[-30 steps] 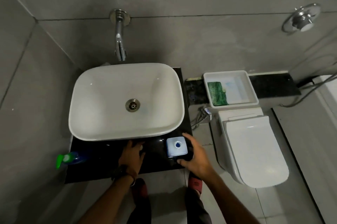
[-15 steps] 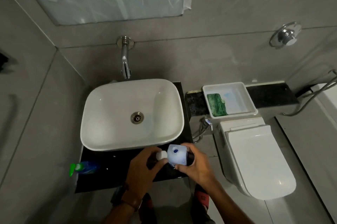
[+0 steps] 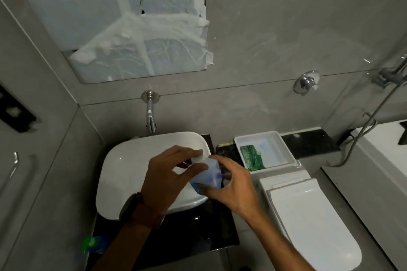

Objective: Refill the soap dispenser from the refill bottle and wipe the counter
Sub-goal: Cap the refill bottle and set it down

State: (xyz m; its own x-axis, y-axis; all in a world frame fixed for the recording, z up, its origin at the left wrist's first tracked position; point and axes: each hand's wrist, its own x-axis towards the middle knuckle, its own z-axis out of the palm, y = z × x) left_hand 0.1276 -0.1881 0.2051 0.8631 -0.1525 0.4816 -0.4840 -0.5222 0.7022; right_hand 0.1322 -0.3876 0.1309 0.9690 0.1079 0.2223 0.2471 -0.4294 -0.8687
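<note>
1. Refill bottle (image 3: 208,173): pale blue, translucent, held tilted above the right part of the white basin (image 3: 123,173); its lower portion is hidden behind both hands, its outline smeared by blur
2. Right hand (image 3: 233,187): fingers curled round the bottle's body from the right side; fingertips mostly out of sight behind the bottle
3. Left hand (image 3: 167,176): thumb and fingers pinch the small white cap (image 3: 199,158) at the bottle's top; a watch with brown strap (image 3: 141,211) on the wrist
4. Soap dispenser (image 3: 94,243): green-topped, blue-bodied, at the left end of the black counter (image 3: 193,233), partly covered by the left forearm; too blurred for detail
5. White tray (image 3: 284,149): right of the basin, holding a green item (image 3: 251,157) of uncertain kind
6. Toilet (image 3: 312,222): lid closed, cut off at the lower edge
</note>
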